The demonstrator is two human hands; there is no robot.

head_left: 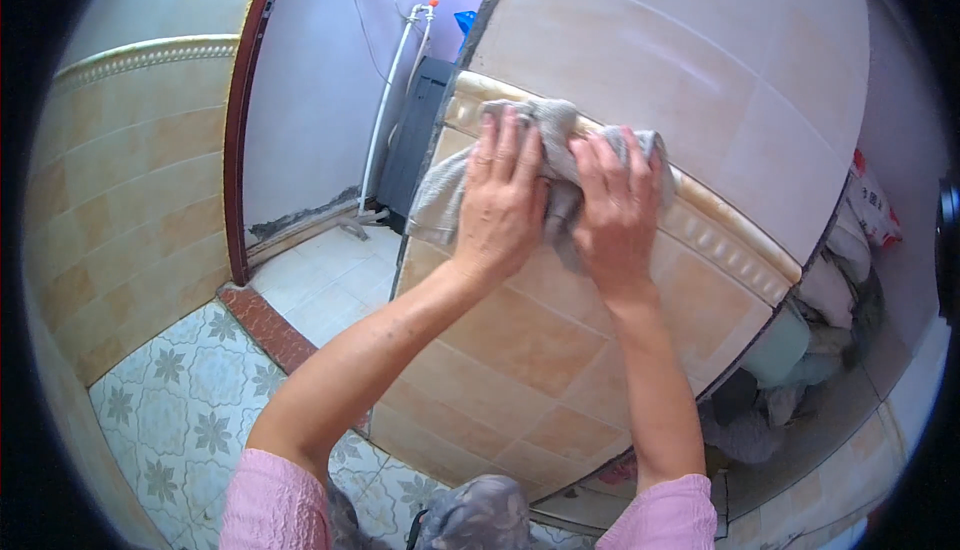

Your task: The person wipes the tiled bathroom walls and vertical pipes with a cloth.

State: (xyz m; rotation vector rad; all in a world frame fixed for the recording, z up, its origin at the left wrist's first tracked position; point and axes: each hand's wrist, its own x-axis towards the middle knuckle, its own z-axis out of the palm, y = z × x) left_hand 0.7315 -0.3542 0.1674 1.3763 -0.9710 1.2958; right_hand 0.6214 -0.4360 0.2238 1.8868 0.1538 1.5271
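Observation:
A crumpled grey cloth (438, 202) lies against the raised cream border strip (735, 250) of a tiled wall. My left hand (502, 205) presses on it near the wall's left edge, fingers pointing up and bent over its top. Beside it my right hand (617, 220) grips the cloth's right part, the fingertips pushed into the folds. Part of the cloth bunches between the two hands and hangs below them. Under my palms the cloth and the wall are hidden.
To the left, a dark red door frame (240, 150) and a reddish sill (275, 335) border a doorway. Beyond it stand a white pipe (388, 110) and a dark grey panel (415, 140). Bags and cloth items (825, 295) are piled at right. Patterned tiles (190, 400) cover the floor.

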